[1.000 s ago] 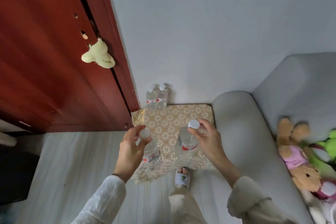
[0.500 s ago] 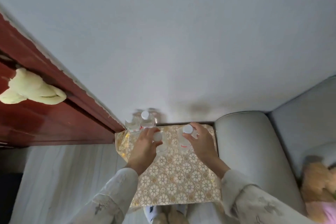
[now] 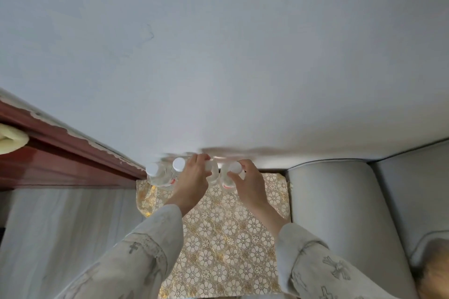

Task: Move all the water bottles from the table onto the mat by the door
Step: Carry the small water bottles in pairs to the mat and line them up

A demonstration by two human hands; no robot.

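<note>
Gripping a water bottle apiece, both hands are down at the far edge of the floral mat, right against the pale wall. Left hand has its fingers curled over the top of the left-held bottle, most of that bottle hidden behind the hand; right hand pinches the cap end of the right-held bottle, its clear body and a red strip of label showing below the fingers. Both bottles look upright, though whether their bases touch the mat cannot be told from here. Just to the left, two more bottles stand side by side at the mat's back corner: the corner bottle nearest the red door frame, and its neighbour close beside the left hand. Grey sofa arm borders the mat on the right, pale wood-grain floor on the left, patterned sleeves in the foreground.
</note>
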